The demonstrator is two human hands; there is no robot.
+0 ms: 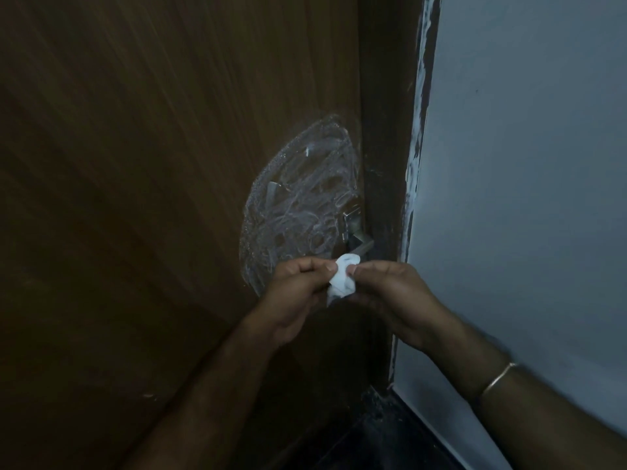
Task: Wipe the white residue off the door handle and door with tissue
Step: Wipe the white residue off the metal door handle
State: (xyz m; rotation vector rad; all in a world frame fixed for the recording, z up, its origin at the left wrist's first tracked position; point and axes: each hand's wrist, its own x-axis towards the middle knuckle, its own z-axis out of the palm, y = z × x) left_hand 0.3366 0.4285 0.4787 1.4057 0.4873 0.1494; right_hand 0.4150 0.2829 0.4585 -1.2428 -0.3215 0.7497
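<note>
A brown wooden door [142, 171] fills the left and middle of the view. A big oval smear of white residue [298, 201] swirls across it beside the metal door handle [354, 228], which sits at the door's right edge. Just below the handle, a crumpled white tissue [342, 278] is pinched between both hands. My left hand [298, 293] grips its left side and my right hand [390, 296] its right side, both held a little in front of the door. The lower part of the smear is hidden behind my left hand.
The dark door frame [386, 130] runs down the right of the door, with a paint-flecked edge meeting a pale blue-grey wall [526, 198]. A dark floor [383, 439] shows at the bottom. A thin bangle [498, 378] circles my right wrist.
</note>
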